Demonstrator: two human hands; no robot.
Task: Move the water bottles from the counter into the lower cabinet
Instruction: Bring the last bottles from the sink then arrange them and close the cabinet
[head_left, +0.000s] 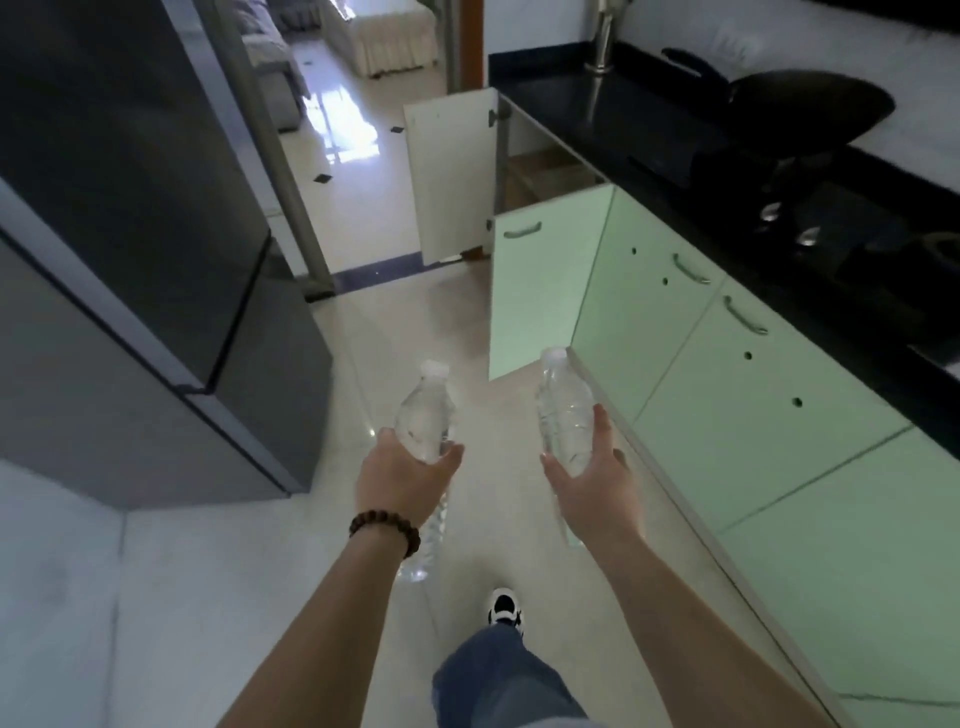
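A person walks along a kitchen floor (426, 332) with a clear water bottle in each hand, both arms held out in front. The left hand (402, 480) curls round the middle of the left bottle (423, 421); its white cap points forward and up, away from the person, while the lower part of the bottle runs back beneath the palm and shows again below the wrist, beside a dark beaded bracelet (385, 530). The right hand (592, 486) grips the right bottle (563, 410) the same way, thumb on one side and fingers wrapped round the far side, with the capped neck sticking out ahead of the fingers and the base hidden under the hand. Both bottles are in the air above the floor, well apart from the black counter (623, 119) on the right.

Pale green lower cabinets (753, 395) line the right side beneath that counter. Ahead, near the end of the run, a white cabinet door (449, 176) stands open, showing a dim interior, and a second, green door (540, 280) hangs open just nearer. A dark pan (810, 104) sits on the counter by the stove knobs. A grey refrigerator (135, 218) fills the left side. One shoe (505, 609) and a jeans leg show below.
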